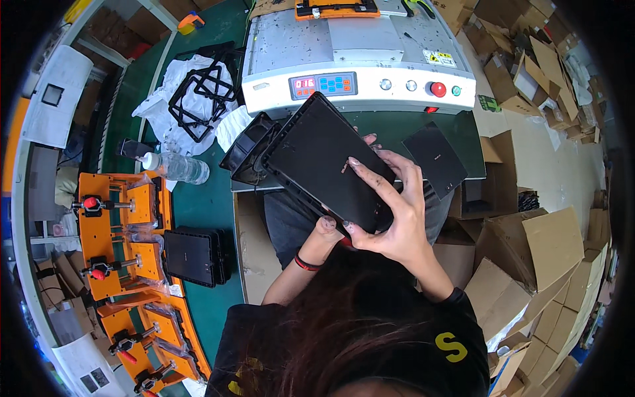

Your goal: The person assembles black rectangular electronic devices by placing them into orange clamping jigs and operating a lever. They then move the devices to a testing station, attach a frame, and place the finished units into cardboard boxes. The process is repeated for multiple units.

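A black casing (324, 159) was held in the air above the person's lap, just off the table's (360, 122) front edge, its broad face up and its long axis slanting from the far left toward the near right. The right hand (397, 205) had its grip spread over the near right end, the index fingertip on the face and the thumb by the near edge. The left hand (324, 228) gripped the casing from below; most of its fingers were hidden, so their exact hold could not be told. The small orange marks on the face were too fine to make out. A flat black panel (435, 159) with similar faint marks lay over the table's front right corner, and a black fan (251, 151) stood at the front edge, partly covered by the casing. Along the far side sat a grey machine (360, 86) with a lit red display, tiny captions and a yellow warning label, its back cut off. Black casings in a stack (195, 257) and orange fixtures (99, 238) lined the left. Dark hair (344, 324) covered the lower edge of the view.
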The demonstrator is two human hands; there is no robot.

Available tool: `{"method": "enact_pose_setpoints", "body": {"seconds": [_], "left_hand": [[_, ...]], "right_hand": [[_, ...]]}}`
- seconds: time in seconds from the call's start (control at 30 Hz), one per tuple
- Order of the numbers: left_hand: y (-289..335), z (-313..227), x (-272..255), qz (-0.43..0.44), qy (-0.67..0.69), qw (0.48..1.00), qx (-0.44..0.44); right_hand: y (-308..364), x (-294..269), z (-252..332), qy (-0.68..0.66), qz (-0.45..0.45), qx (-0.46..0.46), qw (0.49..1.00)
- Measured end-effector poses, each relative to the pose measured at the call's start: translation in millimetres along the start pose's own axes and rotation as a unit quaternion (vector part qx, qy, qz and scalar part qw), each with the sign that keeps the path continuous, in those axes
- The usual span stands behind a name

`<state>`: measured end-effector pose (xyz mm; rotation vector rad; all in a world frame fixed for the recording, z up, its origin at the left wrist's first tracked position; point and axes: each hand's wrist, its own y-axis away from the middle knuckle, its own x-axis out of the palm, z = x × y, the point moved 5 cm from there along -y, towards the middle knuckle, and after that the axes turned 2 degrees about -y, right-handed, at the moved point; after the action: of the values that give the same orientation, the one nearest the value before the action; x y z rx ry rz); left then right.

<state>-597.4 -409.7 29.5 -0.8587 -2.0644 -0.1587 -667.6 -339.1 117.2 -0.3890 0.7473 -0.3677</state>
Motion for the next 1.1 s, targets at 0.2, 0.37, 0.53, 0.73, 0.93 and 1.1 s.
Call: {"method": "enact_pose_setpoints", "body": {"seconds": [0.2, 0.37, 0.53, 0.73, 0.93, 1.1], "left_hand": [[2.3, 4.9, 2.9, -0.011, 0.001, 1.000, -0.025], [5.0, -2.5, 18.9, 0.013, 0.041, 0.998, -0.053], [19.5, -10.4, 31.1, 0.048, -0.048, 0.998, 0.000], [54.2, -23.0, 27.6, -0.040, -0.140, 0.989, -0.039], [104.9, -39.8, 2.2, -0.093, -0.192, 0.972, 0.097], [160.9, -97.6, 13.9, -0.212, -0.068, 0.947, 0.232]], "right_hand": [[-0.6, -2.7, 8.4, 0.091, 0.017, -0.063, 0.994], [6.1, -7.2, 15.0, 0.091, 0.044, -0.083, 0.991], [15.2, -12.3, 19.2, 0.063, 0.078, -0.089, 0.991], [30.1, -2.4, 25.0, 0.004, 0.118, -0.105, 0.988], [39.0, 36.7, 37.1, -0.085, 0.215, -0.143, 0.962], [20.8, 80.7, 62.7, -0.387, 0.351, -0.177, 0.834]]}}
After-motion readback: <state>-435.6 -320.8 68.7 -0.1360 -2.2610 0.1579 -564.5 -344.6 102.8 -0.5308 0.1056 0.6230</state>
